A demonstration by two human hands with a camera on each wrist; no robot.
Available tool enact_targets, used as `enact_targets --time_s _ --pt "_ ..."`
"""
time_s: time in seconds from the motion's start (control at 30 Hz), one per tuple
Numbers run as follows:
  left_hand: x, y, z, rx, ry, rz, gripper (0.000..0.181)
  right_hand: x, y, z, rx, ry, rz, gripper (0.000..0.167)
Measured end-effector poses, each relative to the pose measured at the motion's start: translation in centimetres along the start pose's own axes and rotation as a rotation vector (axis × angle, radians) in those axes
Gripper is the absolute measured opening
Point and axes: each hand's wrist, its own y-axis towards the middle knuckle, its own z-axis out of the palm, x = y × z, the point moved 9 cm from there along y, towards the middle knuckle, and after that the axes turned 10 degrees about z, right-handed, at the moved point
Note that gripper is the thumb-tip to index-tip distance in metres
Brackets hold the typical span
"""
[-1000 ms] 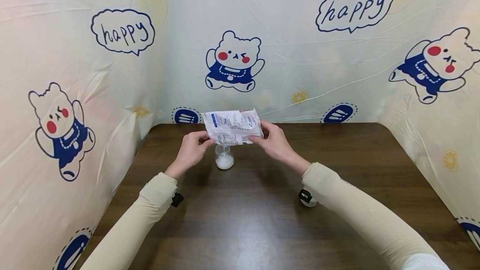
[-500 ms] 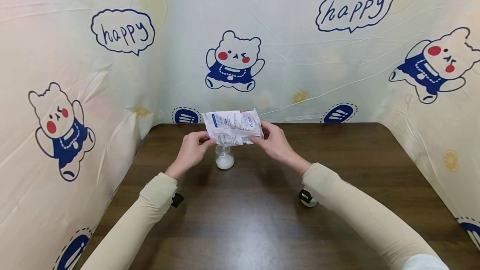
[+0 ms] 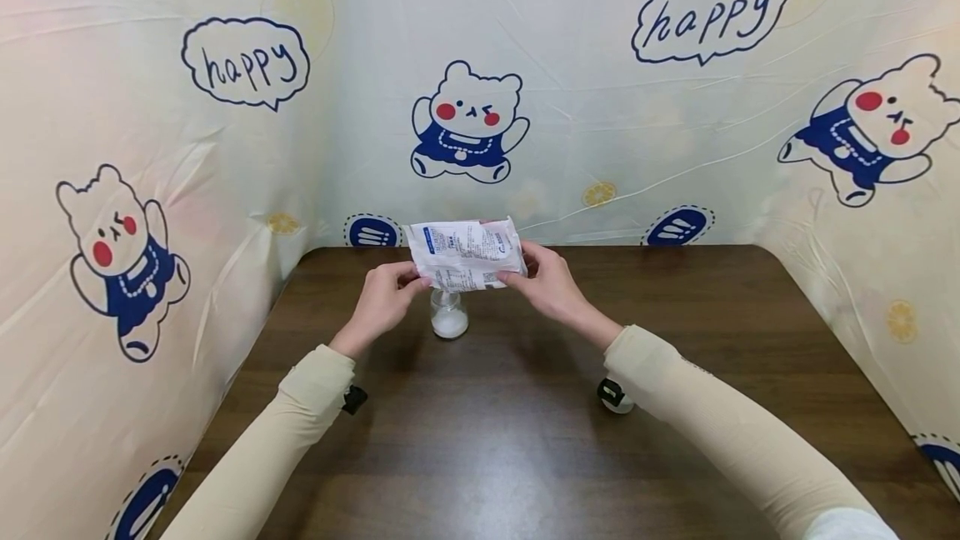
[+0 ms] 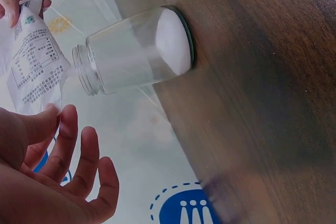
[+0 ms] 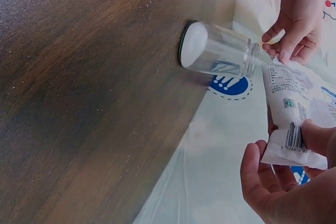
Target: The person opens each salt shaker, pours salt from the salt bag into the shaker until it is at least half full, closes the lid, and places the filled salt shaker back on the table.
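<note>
The person's left arm point(image 3: 251, 448) reaches from the near left and their right arm point(image 3: 738, 423) from the near right, both in pale sleeves that end in thick cuffs and leave the wrists bare, slanting inward toward the far middle. The left hand point(image 3: 384, 298) pinches between thumb and forefinger, its other fingers bent and fanned apart. The right hand point(image 3: 555, 283), apart from the left, grips with thumb nearer and fingers curled on the far side.
</note>
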Motion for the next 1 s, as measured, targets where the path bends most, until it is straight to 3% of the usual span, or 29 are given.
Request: enact_targets --time_s 1.0 --pt "0.02 0.38 -0.11 -0.012 0.023 0.007 0.013 0.24 0.11 -0.12 -0.002 0.003 -0.013 0.039"
